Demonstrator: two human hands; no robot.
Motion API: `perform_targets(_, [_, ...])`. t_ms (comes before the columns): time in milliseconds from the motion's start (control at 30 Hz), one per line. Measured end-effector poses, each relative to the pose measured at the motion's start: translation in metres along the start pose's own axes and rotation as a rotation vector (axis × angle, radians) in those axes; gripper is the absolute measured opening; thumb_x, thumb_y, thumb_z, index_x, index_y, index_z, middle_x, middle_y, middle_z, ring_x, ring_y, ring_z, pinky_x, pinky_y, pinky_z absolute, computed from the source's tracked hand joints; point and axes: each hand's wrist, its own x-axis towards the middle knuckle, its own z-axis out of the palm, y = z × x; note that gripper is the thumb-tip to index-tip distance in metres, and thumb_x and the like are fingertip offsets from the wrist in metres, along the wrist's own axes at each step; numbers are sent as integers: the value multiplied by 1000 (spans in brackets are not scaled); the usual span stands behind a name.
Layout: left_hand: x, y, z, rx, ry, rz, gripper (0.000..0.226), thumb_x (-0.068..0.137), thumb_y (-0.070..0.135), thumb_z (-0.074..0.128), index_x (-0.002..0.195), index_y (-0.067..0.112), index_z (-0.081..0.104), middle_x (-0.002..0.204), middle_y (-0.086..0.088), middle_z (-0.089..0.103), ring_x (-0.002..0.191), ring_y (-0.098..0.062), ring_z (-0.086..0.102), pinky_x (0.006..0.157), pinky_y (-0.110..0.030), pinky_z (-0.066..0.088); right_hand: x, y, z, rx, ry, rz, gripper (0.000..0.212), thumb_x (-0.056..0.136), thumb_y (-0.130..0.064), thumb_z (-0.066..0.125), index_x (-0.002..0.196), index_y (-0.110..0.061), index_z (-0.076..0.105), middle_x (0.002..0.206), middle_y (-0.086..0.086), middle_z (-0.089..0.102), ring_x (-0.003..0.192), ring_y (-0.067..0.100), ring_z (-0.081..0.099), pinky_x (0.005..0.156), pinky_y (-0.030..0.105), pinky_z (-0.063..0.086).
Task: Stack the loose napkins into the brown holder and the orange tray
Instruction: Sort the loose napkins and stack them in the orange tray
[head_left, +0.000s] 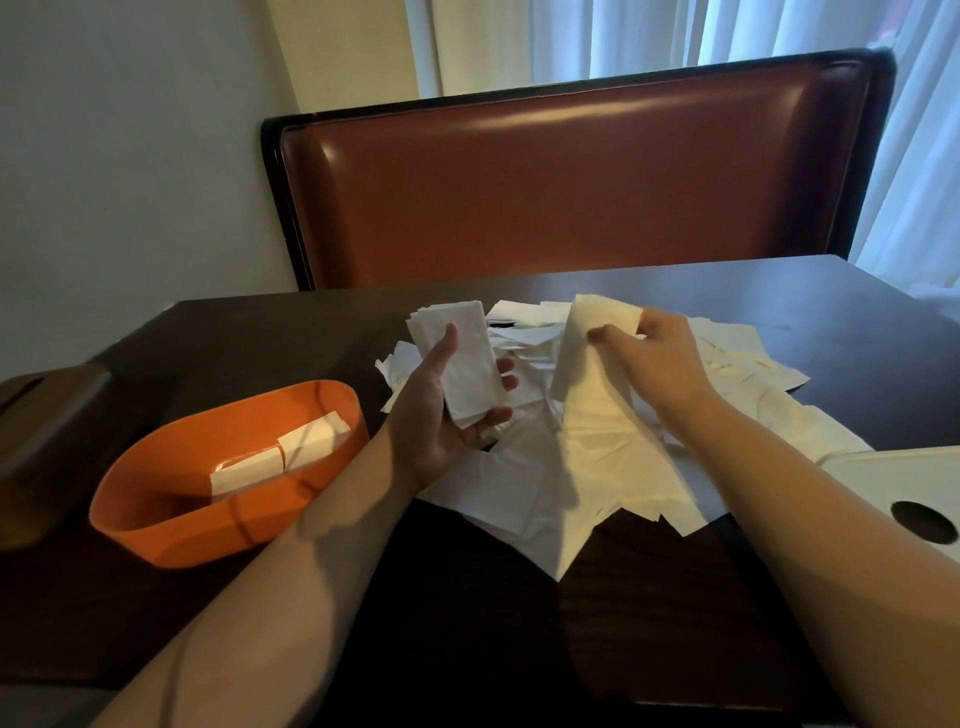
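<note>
— Where are the napkins?
— A crumpled white paper pile (597, 447) mid-table (857, 322). The left hand (447, 410) grips a folded stack (462, 358); the right hand (654, 348) pinches one limp sheet (592, 343).
— Containers?
— Glossy oval orange tray (156, 499), left edge, holding two napkins; the brown holder (47, 431) beside it, seemingly boxy.

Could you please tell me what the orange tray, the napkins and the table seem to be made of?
Orange tray: likely moulded plastic, smooth with a soft sheen. Napkins: thin white paper tissue, creased and limp. Table: dark, smooth and faintly glossy, perhaps wood or laminate; no grain is visible.
</note>
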Motion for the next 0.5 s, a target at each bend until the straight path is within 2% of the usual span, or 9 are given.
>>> perform_targets(100, [0,0,0,6,8,-1,36,96,54,47,113,25,59,95,-7,74,91,-22,66,70,-37,54,-2,-3,-1,-29,-28,-121,23,90,-16,68,82,6,66,70,22,60,61,26,50,60,32,39])
perform_targets(167, [0,0,1,7,6,-3,34,97,53,46,110,25,59,92,-6,75,91,-22,66,72,-37,53,-5,-5,0,-21,-57,-175,16,92,-16,67,87,-1,69,76,19,66,62,26,54,59,32,42])
perform_targets(233, [-1,1,2,1,12,2,33,97,52,46,108,23,59,89,-6,75,90,-22,66,75,-39,52,-7,-10,-1,104,-72,-153,9,92,-17,68,92,-8,71,76,16,67,62,19,54,58,33,44])
perform_targets(333, [-1,1,2,-9,24,26,33,98,51,46,104,22,60,86,-5,74,91,-23,65,80,-41,50,-10,-20,-7,395,-107,-13,8,93,-15,66,96,-12,73,82,12,70,72,20,64,62,31,53])
perform_targets(433, [-2,1,4,0,16,42,31,97,50,47,105,22,58,81,-4,74,90,-22,65,80,-41,50,-12,-31,-14,806,-363,163,17,96,-12,59,110,-5,66,97,10,73,89,19,69,77,29,59])
perform_targets(500, [-5,3,5,13,12,36,31,98,50,47,103,21,57,75,-3,74,89,-23,64,81,-41,50,-14,-37,-13,1000,-559,211,21,93,-13,55,112,-5,62,97,10,71,87,16,69,81,29,60])
